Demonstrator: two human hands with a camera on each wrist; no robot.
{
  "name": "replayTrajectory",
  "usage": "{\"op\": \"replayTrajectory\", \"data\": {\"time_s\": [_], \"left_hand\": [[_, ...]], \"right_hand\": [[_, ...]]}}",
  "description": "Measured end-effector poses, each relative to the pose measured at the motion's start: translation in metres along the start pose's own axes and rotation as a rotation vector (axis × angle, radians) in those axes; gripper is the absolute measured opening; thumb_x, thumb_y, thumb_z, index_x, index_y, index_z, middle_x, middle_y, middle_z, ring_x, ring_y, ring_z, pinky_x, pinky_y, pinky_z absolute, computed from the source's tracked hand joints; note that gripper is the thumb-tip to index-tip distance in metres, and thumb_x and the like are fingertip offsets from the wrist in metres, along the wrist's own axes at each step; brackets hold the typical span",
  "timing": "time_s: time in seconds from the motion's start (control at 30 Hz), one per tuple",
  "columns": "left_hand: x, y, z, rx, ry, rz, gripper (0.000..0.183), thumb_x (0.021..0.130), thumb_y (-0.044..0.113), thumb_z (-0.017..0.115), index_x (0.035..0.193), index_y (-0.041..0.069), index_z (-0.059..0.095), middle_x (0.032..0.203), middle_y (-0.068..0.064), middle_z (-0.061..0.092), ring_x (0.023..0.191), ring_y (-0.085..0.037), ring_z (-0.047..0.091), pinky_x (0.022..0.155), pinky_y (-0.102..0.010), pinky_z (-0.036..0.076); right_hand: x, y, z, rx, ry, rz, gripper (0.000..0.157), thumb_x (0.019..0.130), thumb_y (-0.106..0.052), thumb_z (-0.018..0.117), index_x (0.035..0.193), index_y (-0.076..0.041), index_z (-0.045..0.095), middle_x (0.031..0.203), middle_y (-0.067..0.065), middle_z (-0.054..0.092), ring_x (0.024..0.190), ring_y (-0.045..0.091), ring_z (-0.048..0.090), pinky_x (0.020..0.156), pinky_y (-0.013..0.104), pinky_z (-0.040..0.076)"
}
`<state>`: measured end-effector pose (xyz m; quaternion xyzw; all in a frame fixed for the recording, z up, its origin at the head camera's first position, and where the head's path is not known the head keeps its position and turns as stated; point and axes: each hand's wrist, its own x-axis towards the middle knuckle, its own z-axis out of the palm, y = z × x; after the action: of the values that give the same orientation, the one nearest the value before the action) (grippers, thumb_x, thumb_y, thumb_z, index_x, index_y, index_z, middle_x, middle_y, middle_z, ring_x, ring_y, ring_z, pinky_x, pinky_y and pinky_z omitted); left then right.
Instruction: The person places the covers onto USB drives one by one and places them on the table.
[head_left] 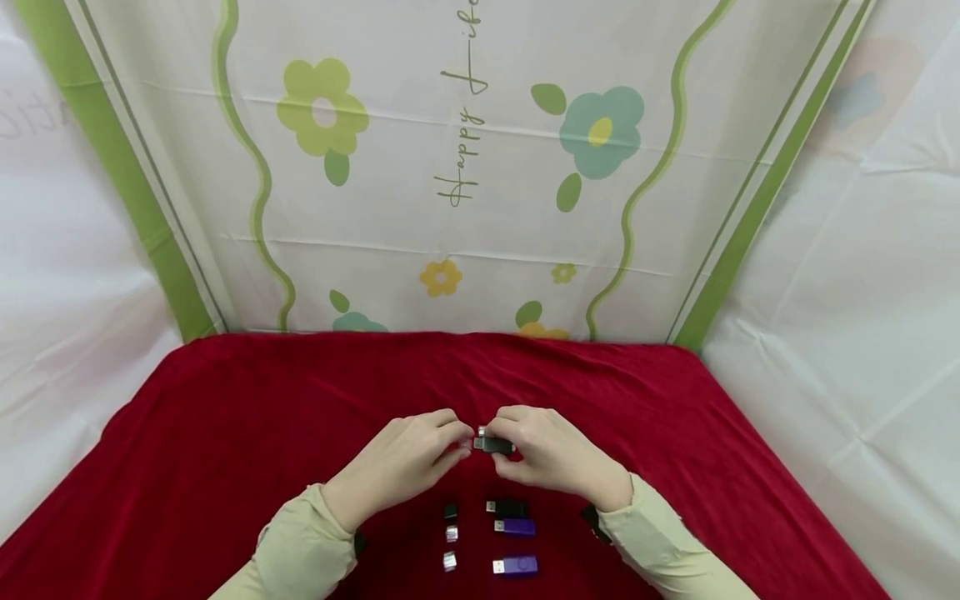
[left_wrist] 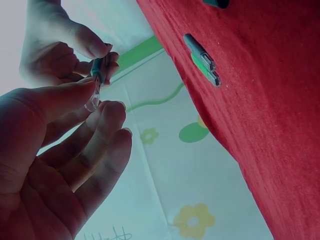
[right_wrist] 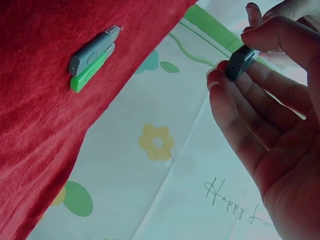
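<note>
My right hand (head_left: pixel 547 446) pinches a dark grey USB flash drive (head_left: pixel 497 446) between thumb and fingers, its metal plug pointing left. Facing it, my left hand (head_left: pixel 408 458) pinches a small clear cap (left_wrist: pixel 92 103) right at the plug end. In the left wrist view the plug and cap lie in line and overlap. The drive's dark rear end (right_wrist: pixel 240 62) shows in the right wrist view. Beyond the hands, a grey flash drive (right_wrist: pixel 94 51) and a green flash drive (right_wrist: pixel 92 69) lie side by side on the red cloth (head_left: pixel 300 400), both with clear ends.
Nearer me on the cloth lie a black flash drive (head_left: pixel 507 507) and two purple ones, the upper purple drive (head_left: pixel 516 527) and the lower purple drive (head_left: pixel 517 567). Left of them are a black cap (head_left: pixel 450 511) and two clear caps (head_left: pixel 450 562). A flowered curtain (head_left: pixel 510 225) hangs behind.
</note>
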<state>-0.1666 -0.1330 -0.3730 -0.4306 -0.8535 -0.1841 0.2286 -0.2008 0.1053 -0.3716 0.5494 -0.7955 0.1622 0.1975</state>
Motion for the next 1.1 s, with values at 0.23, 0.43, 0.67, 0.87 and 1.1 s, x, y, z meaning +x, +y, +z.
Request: {"op": "replayTrajectory", "data": {"time_s": [0.23,0.43,0.67,0.87,1.1], "left_hand": [[0.0009,0.0014,-0.0003,-0.001,-0.007,0.004,0.015,0.086,0.014,0.078,0.099,0.010,0.070,0.088,0.004,0.060,0.064,-0.003,0.052,0.056,-0.012,0.043],[0.0002,0.0007,0.0001,0.002,-0.010,0.001,0.017,0.085,0.013,0.079,0.100,0.010,0.070,0.089,0.003,0.061,0.065,-0.004,0.055,0.057,-0.014,0.045],[-0.0013,0.0011,0.0017,-0.008,-0.006,0.015,0.016,0.085,0.013,0.079,0.099,0.010,0.071,0.089,0.006,0.060,0.066,-0.004,0.054,0.058,-0.013,0.045],[-0.0015,0.0001,0.0022,-0.011,-0.018,-0.001,0.016,0.085,0.013,0.079,0.099,0.011,0.071,0.089,0.005,0.060,0.065,-0.003,0.053,0.058,-0.013,0.044],[-0.0004,-0.0013,0.0025,-0.006,-0.012,0.002,0.018,0.085,0.014,0.079,0.101,0.010,0.071,0.089,0.005,0.061,0.066,-0.004,0.054,0.059,-0.014,0.045]], "right_hand": [[0.0000,-0.0013,0.0007,0.004,0.001,-0.009,0.018,0.074,-0.003,0.073,0.089,-0.011,0.065,0.081,-0.007,0.055,0.066,-0.001,0.045,0.060,0.009,0.040],[0.0007,-0.0017,0.0020,0.010,-0.011,-0.010,0.019,0.075,-0.003,0.073,0.090,-0.011,0.065,0.081,-0.007,0.055,0.066,-0.001,0.044,0.060,0.009,0.039],[0.0000,-0.0032,0.0032,0.022,-0.020,0.002,0.020,0.075,-0.004,0.074,0.091,-0.011,0.065,0.083,-0.007,0.055,0.066,-0.001,0.044,0.060,0.009,0.039],[-0.0003,-0.0042,0.0029,0.030,-0.026,0.003,0.020,0.076,-0.002,0.074,0.094,-0.008,0.066,0.086,-0.005,0.056,0.070,0.001,0.047,0.064,0.009,0.041],[0.0015,-0.0033,0.0010,0.036,-0.028,-0.004,0.020,0.079,-0.003,0.075,0.097,-0.006,0.068,0.091,-0.003,0.057,0.075,0.004,0.049,0.070,0.009,0.041]]}}
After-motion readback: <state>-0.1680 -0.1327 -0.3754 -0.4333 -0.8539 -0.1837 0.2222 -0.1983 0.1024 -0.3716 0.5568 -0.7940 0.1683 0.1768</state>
